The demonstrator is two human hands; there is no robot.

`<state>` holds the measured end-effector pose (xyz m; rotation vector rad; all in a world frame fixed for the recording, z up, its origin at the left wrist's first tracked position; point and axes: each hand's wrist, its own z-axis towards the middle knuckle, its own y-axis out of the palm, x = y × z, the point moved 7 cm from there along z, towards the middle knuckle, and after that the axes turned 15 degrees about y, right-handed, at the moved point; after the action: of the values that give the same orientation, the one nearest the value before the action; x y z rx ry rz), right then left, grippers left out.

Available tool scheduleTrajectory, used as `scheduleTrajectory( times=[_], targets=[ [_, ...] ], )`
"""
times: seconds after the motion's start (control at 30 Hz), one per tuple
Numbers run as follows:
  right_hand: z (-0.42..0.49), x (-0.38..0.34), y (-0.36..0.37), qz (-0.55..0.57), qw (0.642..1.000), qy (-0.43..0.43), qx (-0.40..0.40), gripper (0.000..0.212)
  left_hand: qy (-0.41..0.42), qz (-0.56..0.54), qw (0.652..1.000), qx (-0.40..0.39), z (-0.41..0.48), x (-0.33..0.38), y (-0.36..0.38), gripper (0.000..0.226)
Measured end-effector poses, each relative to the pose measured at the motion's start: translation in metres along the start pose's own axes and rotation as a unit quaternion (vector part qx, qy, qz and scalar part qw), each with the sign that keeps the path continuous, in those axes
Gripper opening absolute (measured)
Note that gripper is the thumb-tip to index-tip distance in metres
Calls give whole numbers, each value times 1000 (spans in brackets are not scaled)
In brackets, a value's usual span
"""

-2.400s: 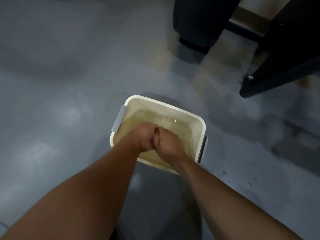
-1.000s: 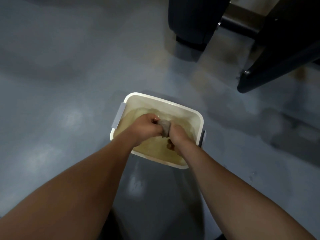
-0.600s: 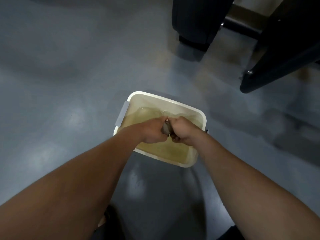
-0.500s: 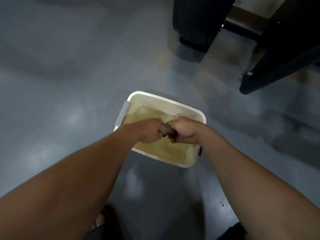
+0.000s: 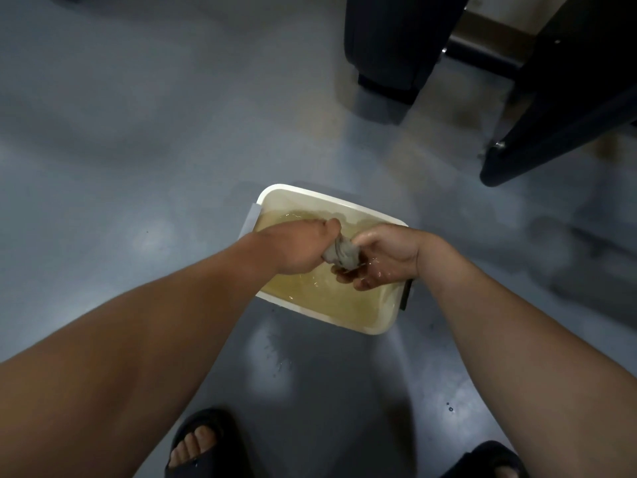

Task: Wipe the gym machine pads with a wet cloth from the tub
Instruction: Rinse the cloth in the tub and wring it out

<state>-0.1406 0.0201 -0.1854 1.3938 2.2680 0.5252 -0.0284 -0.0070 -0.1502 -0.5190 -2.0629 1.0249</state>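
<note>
A white rectangular tub with grey side handles stands on the grey floor, part full of yellowish water. Just above the water a wet grey cloth is twisted into a short roll. My left hand grips its left end, knuckles up. My right hand grips its right end, palm turned up and wet. Most of the cloth is hidden inside the two fists.
Black gym machine parts stand at the back right: a padded block and a slanted frame bar with its foot on the floor. Water drops spot the floor around the tub. My feet in black sandals are at the bottom edge.
The cloth has come up out of the water. My hands have turned opposite ways on it, the right palm now facing up. The view has tilted down, showing my feet.
</note>
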Motion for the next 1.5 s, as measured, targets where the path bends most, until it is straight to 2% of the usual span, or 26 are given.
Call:
scheduleTrajectory(
  times=[0.1,0.2,0.27,0.33,0.4,0.47,0.53,0.63,0.7,0.8,0.83,0.9,0.97,1.0,1.07,1.1,1.2,1.23,1.27,1.4,1.5],
  targets=[
    [2,6,0,-12,999,42,16,41,-4,15,1000,-26,0,-2,7,38],
    [3,2,3,-19,999,43,13,56,-11,23,999,-44,-1,-5,12,26],
    [5,0,6,-29,999,37,4,59,-17,-12,999,-26,-1,-4,12,18],
    [8,-1,9,-60,997,41,27,40,-31,-62,998,4,0,-4,8,15],
    [11,-3,13,-115,989,49,77,7,-38,-64,997,8,1,-3,4,14],
    [12,-7,13,-191,968,52,152,14,-43,-26,999,-15,3,-3,3,8],
    [10,-14,14,-282,930,39,232,18,-67,-18,997,-36,2,-5,3,7],
    [7,-23,15,-449,820,-10,355,25,-101,-26,993,-56,3,-9,10,16],
    [8,-26,19,-514,759,-51,395,26,-114,-31,991,-66,5,-11,19,23],
    [10,-26,26,-585,679,-89,435,20,-151,-95,978,-103,3,-12,34,21],
    [10,-26,29,-604,646,-112,452,15,-165,-128,971,-119,1,-12,38,16],
    [9,-23,33,-630,577,-161,494,18,-201,-205,948,-139,-4,-12,44,4],
    [8,-22,33,-630,556,-161,517,17,-222,-253,935,-112,-5,-12,47,3],
    [7,-24,29,-628,566,-137,516,17,-217,-250,940,-81,-2,-12,44,7],
    [5,-29,18,-601,631,-55,488,21,-177,-197,964,-25,2,-11,38,6],
    [4,-30,11,-571,678,-6,463,22,-141,-158,977,-6,4,-9,33,4],
    [0,-15,-5,-367,855,135,340,26,-39,-107,991,73,-3,-6,16,41],
    [-2,-8,-2,-289,898,170,284,31,-24,-96,990,105,-7,-8,12,47],
    [-4,-3,1,-231,925,188,237,35,-16,-81,989,124,-12,-9,10,49],
    [-10,-4,21,-141,961,195,138,40,79,40,971,221,-19,2,10,52],
    [-6,0,34,-133,963,194,133,39,103,56,969,218,-18,4,5,33]
  ],
)
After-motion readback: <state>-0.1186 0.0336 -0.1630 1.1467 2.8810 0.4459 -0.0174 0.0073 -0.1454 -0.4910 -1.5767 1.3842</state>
